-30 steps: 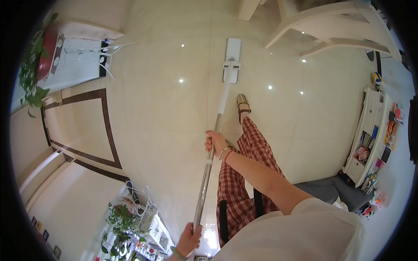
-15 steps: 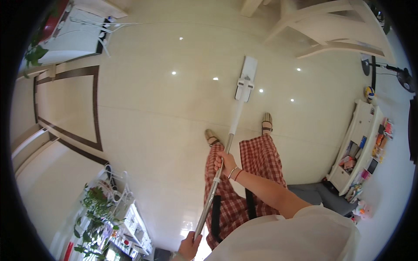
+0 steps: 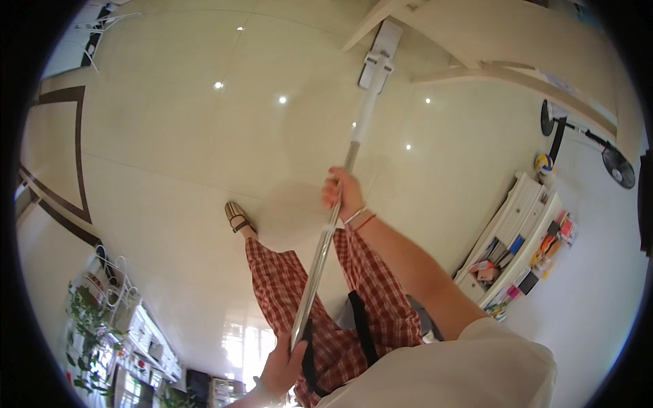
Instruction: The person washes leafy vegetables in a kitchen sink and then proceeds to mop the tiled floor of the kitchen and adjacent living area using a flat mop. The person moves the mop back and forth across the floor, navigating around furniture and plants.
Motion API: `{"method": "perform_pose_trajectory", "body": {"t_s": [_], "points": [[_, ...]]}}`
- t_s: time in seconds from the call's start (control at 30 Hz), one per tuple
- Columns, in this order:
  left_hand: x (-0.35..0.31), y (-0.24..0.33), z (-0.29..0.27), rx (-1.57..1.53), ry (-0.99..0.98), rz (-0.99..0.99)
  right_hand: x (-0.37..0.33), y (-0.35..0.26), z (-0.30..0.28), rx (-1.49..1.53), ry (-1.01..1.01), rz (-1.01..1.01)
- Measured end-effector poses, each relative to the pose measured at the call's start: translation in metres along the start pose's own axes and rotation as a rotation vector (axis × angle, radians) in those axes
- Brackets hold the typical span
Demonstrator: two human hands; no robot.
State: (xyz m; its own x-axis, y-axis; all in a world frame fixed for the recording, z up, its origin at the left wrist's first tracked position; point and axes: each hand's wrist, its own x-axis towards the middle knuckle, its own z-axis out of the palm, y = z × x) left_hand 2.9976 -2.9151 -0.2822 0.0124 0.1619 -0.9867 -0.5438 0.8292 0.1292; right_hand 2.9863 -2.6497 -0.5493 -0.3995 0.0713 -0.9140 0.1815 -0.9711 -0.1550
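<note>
A flat mop [image 3: 317, 266] with a metal pole runs from my lap up and away across the floor. My right hand [image 3: 345, 192] is wrapped round the middle of the pole, a bangle and a red string on its wrist. Lower down, near the pole's end, my left hand [image 3: 281, 362] grips it close to my waist. The white rectangular mop head [image 3: 384, 51] lies on the glossy tiles beside the legs of a pale wooden piece of furniture [image 3: 469, 41]. The mop pad's underside is hidden.
Pale tiled floor [image 3: 170, 143] spreads ahead, with a dark border strip [image 3: 80, 149] at left. A white cabinet [image 3: 500, 234] with books and boxes stands right, near a ball [image 3: 543, 164] and a black fan [image 3: 617, 167]. Leafy plants [image 3: 88, 333] are at lower left.
The mop head has slid farther away, up to the wooden legs. Both hands still grip the pole, and my right arm reaches farther forward. The view has shifted toward the right.
</note>
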Motion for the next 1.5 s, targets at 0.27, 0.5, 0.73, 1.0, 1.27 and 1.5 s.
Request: {"method": "perform_pose_trajectory", "body": {"t_s": [0.27, 0.5, 0.73, 1.0, 1.27, 1.5], "points": [[0.125, 0.135, 0.075, -0.352, -0.253, 0.288, 0.104, -0.222, -0.024, -0.276, -0.113, -0.143], [0.117, 0.131, 0.086, -0.226, -0.141, 0.402, 0.104, -0.226, -0.033, -0.417, 0.035, -0.199], [0.030, -0.041, 0.071, -0.088, -0.023, 0.120, 0.013, -0.011, -0.056, -0.436, 0.149, -0.171], [-0.112, -0.307, 0.053, 0.403, 0.256, 0.268, -0.118, 0.269, -0.080, -0.718, 0.305, -0.153], [-0.162, -0.269, 0.063, 0.121, 0.145, -0.272, -0.161, 0.322, -0.093, -0.747, 0.221, 0.056], [-0.117, -0.193, 0.076, -0.042, -0.045, -0.295, -0.184, 0.165, -0.103, -0.361, 0.327, -0.076]]}}
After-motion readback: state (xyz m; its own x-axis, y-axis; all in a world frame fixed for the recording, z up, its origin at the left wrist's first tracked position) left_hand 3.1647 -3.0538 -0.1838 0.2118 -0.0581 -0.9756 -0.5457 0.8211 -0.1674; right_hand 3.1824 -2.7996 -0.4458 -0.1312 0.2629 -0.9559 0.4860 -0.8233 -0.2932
